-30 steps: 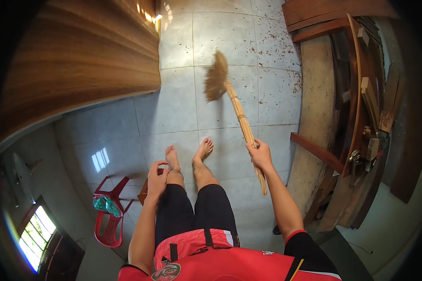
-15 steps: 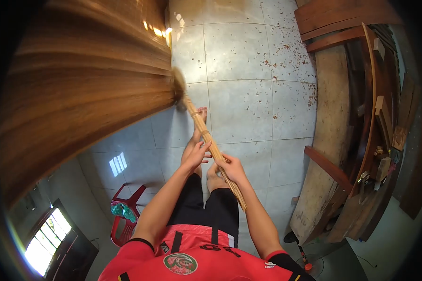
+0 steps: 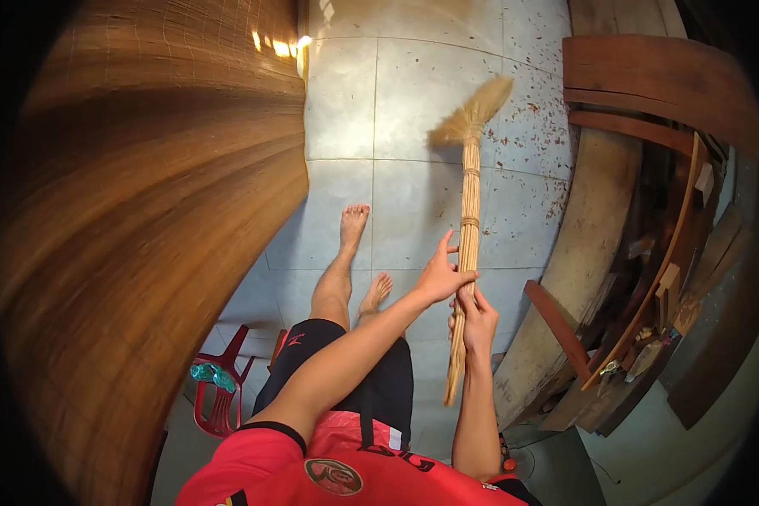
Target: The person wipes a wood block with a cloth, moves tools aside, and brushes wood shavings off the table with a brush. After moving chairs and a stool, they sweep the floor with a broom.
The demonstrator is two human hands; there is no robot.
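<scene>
A straw broom (image 3: 471, 194) with a bundled stalk handle extends forward over the floor, its fanned bristle head pointing away from me. My right hand (image 3: 478, 322) is wrapped round the lower handle, and the frayed butt end sticks out below it. Just above, my left hand (image 3: 441, 274) grips the handle from the left, thumb across the stalks and index finger stretched upward. Small brown debris (image 3: 527, 160) lies scattered on the tiles to the right of the bristles.
A large brown wooden piece of furniture (image 3: 160, 169) fills the left side. Stacked planks and boards (image 3: 599, 194) line the right. A red plastic chair (image 3: 219, 392) holding a green-blue item stands at lower left. Pale tiles (image 3: 413, 93) cover the floor.
The broom has swung from the left, beside the wooden furniture, over to the right near the debris. Both hands have moved right with it, and my feet have shifted.
</scene>
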